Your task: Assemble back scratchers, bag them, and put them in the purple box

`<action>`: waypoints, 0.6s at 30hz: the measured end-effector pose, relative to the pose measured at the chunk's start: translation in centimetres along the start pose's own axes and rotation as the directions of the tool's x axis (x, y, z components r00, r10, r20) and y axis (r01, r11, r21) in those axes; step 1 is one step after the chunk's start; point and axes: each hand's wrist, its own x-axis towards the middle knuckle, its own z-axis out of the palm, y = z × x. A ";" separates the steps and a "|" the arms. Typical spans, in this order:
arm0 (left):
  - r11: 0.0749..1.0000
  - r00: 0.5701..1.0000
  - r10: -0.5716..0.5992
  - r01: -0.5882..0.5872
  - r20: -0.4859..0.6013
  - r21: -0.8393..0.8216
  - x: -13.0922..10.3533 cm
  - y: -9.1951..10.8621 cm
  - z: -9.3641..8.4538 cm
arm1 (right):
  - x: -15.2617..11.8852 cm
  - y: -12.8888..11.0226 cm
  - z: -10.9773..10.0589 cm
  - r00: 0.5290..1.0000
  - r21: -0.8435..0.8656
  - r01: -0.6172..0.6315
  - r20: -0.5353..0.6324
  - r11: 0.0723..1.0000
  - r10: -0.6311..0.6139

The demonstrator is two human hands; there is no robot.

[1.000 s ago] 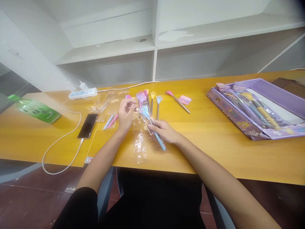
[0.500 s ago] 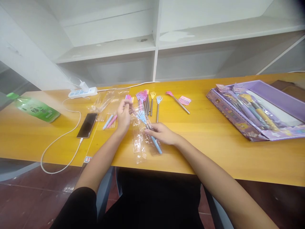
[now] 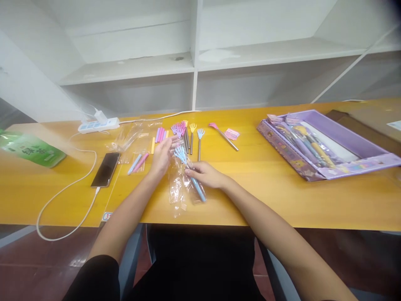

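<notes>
My right hand (image 3: pixel 205 173) is closed around a blue back scratcher (image 3: pixel 198 189) in clear plastic, its claw-shaped head pointing up and to the left. Beside that head, my left hand (image 3: pixel 162 154) has its fingers stretched out; whether they touch the plastic I cannot make out. Under and between the hands lies a crinkled clear bag (image 3: pixel 176 188). Just beyond are several back scratchers with metal rods, among them a yellow one (image 3: pixel 192 129) and a light blue one (image 3: pixel 201 134). Left of my left hand lie loose coloured handle tubes, including a pink tube (image 3: pixel 140 162) and a yellow tube (image 3: pixel 153 145).
A pink back scratcher (image 3: pixel 224 136) lies apart by a pink card (image 3: pixel 232 133). On the right, a purple display box (image 3: pixel 341 171) holds several packaged scratchers. To the left are a charging phone (image 3: pixel 105 169), a green bottle (image 3: pixel 34 148), a power strip (image 3: pixel 98 125) and clear wrappers (image 3: pixel 127 140).
My left hand's fingers have straightened and come down toward the blue scratcher's head. My right hand keeps its hold. The whole view has shifted slightly to the right.
</notes>
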 end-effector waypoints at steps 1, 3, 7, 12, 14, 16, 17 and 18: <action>1.000 1.000 0.013 -0.013 -0.021 0.020 -0.1 -0.2 0.0 | 0.2 0.0 -0.6 1.000 -0.024 -0.001 -0.003 1.000 0.001; 0.996 0.998 0.044 -0.041 -0.033 0.076 -0.3 -0.4 0.1 | 0.7 0.3 -2.8 0.996 -0.110 -0.019 -0.090 0.994 0.009; 0.986 0.995 0.091 -0.095 0.034 0.138 -1.1 -0.4 0.7 | 1.4 3.5 -10.2 0.831 -0.368 -0.191 -0.554 0.910 -0.049; 0.979 0.990 0.107 -0.122 0.097 0.164 -1.6 -0.2 1.2 | -0.2 10.9 -17.9 0.416 -0.314 -0.562 -0.907 0.765 -0.067; 0.976 0.987 0.107 -0.126 0.116 0.180 -1.7 -0.3 1.3 | -1.0 13.3 -19.1 0.403 -0.264 -0.614 -0.915 0.743 0.007; 0.972 0.986 0.110 -0.133 0.127 0.193 -1.9 -0.4 1.4 | -1.4 14.9 -19.6 0.444 -0.274 -0.625 -0.895 0.731 0.045; 0.971 0.986 0.110 -0.134 0.129 0.198 -2.0 -0.5 1.5 | -1.4 15.5 -19.6 0.476 -0.296 -0.626 -0.878 0.722 0.054; 0.970 0.985 0.108 -0.134 0.132 0.203 -2.1 -0.5 1.6 | -1.4 15.9 -19.6 0.507 -0.319 -0.629 -0.860 0.709 0.063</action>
